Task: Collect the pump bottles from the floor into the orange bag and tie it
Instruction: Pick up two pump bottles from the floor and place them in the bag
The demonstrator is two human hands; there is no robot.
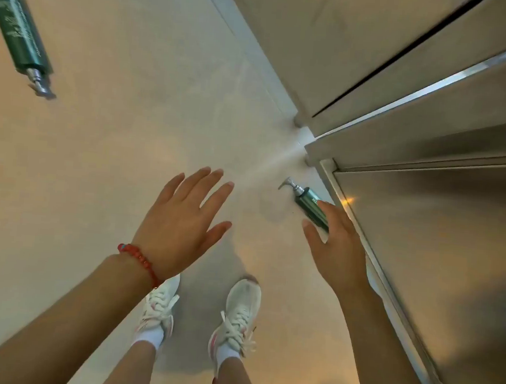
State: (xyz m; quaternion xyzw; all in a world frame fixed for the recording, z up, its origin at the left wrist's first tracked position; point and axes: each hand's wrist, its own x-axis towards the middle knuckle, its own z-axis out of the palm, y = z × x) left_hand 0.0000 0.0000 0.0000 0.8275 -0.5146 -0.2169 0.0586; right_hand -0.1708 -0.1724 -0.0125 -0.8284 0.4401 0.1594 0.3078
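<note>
Lying just beyond the right hand (337, 244)'s spread, empty fingers (330, 208): a pump bottle (311, 205).

Warm dim light, soft motion blur, wide-angle bending, shadow beneath the shoes (199, 315)

Bare forearms, no sleeves; red bead bracelet (140, 258) on left wrist; white lace-up sneakers (237, 315) with pink trim, white socks (148, 336).
</note>
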